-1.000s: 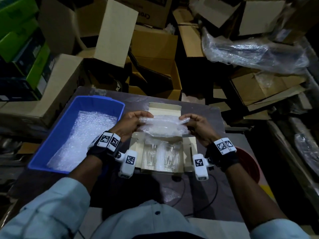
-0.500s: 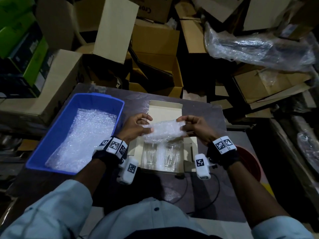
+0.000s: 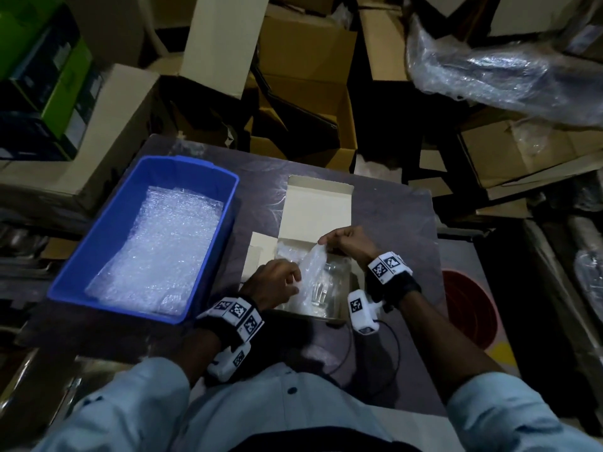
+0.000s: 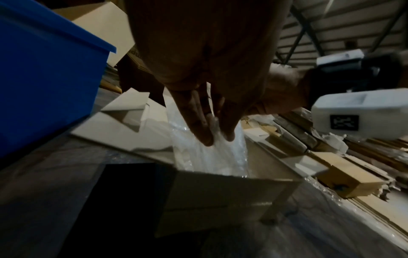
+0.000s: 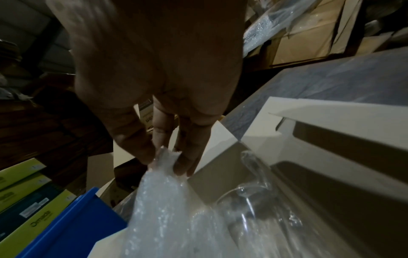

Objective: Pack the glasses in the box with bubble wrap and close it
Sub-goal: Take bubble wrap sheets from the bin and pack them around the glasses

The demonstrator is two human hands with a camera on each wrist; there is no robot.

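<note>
- Right hand [image 3: 346, 245] pinching wrap [image 3: 311, 265] top edge; left hand [image 3: 273, 283] pinching its lower part.
- Glasses [image 3: 321, 290] in box [image 3: 318, 207], directly under both hands.
- Feed wrap down between glasses; avoid knocking them.

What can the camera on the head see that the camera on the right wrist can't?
Only the head view shows the whole blue tub with its spare bubble wrap, the left hand, the sleeves and the red bucket. Only the right wrist view shows the fingertips pinching the sheet's corner up close, and a glass lying in the box. Both show the right hand holding the bubble wrap sheet over the open box.
</note>
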